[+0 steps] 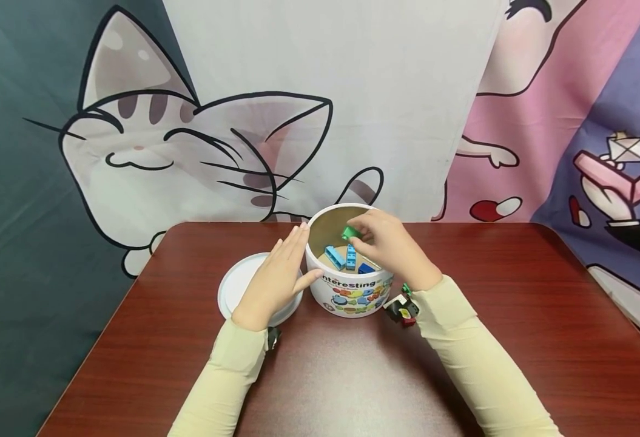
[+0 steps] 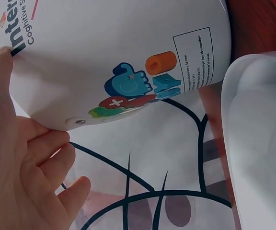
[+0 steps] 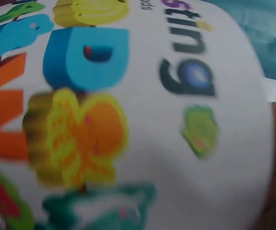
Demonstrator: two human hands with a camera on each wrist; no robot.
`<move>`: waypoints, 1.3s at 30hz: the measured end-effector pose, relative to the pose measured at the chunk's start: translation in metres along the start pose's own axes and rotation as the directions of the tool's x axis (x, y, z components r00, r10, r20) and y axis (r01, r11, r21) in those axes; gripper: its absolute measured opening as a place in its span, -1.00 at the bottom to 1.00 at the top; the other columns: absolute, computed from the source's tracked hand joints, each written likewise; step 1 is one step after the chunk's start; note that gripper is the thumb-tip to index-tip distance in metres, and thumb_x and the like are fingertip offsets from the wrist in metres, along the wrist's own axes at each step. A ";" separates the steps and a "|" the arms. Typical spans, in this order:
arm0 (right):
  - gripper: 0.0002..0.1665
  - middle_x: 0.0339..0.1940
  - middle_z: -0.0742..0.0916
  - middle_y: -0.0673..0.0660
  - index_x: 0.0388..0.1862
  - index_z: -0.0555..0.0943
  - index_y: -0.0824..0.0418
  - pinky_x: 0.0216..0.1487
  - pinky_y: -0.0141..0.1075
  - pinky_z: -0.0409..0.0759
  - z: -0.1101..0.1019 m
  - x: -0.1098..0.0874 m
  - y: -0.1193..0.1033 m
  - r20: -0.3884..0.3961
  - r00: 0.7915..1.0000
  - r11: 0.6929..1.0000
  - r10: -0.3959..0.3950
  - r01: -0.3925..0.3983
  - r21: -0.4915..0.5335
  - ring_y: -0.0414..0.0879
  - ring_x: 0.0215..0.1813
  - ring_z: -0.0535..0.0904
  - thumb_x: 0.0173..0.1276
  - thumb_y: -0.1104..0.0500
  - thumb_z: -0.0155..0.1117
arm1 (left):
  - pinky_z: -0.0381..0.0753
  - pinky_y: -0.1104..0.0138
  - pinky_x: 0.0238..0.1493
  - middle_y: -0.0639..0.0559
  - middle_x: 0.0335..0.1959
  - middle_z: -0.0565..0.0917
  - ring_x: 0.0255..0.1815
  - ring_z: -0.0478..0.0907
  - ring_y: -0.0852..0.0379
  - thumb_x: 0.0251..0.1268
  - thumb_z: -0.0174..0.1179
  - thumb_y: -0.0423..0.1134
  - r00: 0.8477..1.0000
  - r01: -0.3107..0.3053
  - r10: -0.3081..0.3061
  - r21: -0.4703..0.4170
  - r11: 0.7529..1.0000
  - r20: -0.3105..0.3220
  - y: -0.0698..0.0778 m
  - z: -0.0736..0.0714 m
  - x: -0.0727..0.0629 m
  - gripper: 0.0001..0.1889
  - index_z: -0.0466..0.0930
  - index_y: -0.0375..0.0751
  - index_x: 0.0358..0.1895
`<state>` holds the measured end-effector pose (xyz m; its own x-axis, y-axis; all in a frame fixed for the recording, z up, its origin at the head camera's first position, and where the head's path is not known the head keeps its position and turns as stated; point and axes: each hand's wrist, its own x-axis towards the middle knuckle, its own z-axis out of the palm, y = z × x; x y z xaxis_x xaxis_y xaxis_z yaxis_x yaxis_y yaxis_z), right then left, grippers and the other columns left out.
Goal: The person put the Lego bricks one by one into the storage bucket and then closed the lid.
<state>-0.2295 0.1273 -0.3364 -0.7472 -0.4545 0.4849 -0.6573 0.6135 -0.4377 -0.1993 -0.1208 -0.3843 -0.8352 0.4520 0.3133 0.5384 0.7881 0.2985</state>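
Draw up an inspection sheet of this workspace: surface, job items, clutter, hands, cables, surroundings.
Surface: reddish-brown table, glossy.
Job's things: white tub upright, uncovered; two light blue blocks and a dark blue block inside; white lid to its left, partly hidden by the left hand.
Clutter: small dark objects by both wrists; worn or lying on the table, cannot tell.
Left hand: fingers fairly straight, touching the tub's side.
Right hand: pinches a green block over the tub's opening.
Cables: nothing seen.
Surroundings: printed cloth backdrop with a cartoon cat, behind the table.
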 end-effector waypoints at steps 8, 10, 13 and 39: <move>-0.72 -0.18 0.71 0.27 -0.04 0.69 0.45 -0.04 -0.14 0.73 0.014 0.012 -0.003 0.065 0.996 0.998 0.055 -0.054 -0.022 0.08 -0.14 0.73 0.28 0.36 0.42 | 0.04 -0.02 0.59 -0.15 0.64 0.07 0.65 -0.04 -0.03 0.50 0.10 0.18 1.000 -0.006 0.006 -0.006 1.000 0.001 -0.001 0.003 0.002 -0.10 -0.06 -0.31 0.63; -0.73 -0.18 0.71 0.26 -0.05 0.69 0.44 -0.04 -0.13 0.73 0.013 0.011 -0.004 0.050 0.997 0.998 0.059 -0.058 -0.023 0.08 -0.14 0.74 0.29 0.36 0.41 | 0.03 -0.02 0.59 -0.15 0.64 0.07 0.65 -0.04 -0.03 0.50 0.09 0.18 1.000 -0.008 0.008 -0.011 1.000 0.000 -0.001 0.003 0.003 -0.10 -0.06 -0.31 0.63; -0.77 -0.18 0.72 0.23 -0.07 0.70 0.40 -0.06 -0.13 0.72 0.010 0.008 -0.003 0.005 0.999 0.999 0.044 -0.044 -0.012 0.05 -0.15 0.72 0.31 0.35 0.39 | 0.02 0.00 0.60 -0.15 0.64 0.06 0.65 -0.04 -0.03 0.51 0.09 0.18 1.000 -0.004 0.004 -0.021 1.000 0.001 0.000 0.003 0.003 -0.10 -0.07 -0.30 0.63; -0.91 -0.30 0.72 0.06 -0.20 0.73 0.24 -0.22 -0.20 0.61 -0.052 -0.076 0.036 -0.027 0.964 0.963 0.264 -0.265 -0.048 -0.10 -0.28 0.60 0.35 0.29 0.32 | 0.00 0.01 0.60 -0.15 0.64 0.05 0.66 -0.05 -0.02 0.49 0.11 0.18 1.000 -0.003 0.004 -0.036 0.999 0.004 -0.002 0.001 0.002 -0.09 -0.07 -0.29 0.63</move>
<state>-0.1913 0.2178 -0.3498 -0.8911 -0.2593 0.3723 -0.4305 0.7424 -0.5134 -0.2019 -0.1206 -0.3854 -0.8337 0.4565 0.3106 0.5449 0.7710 0.3295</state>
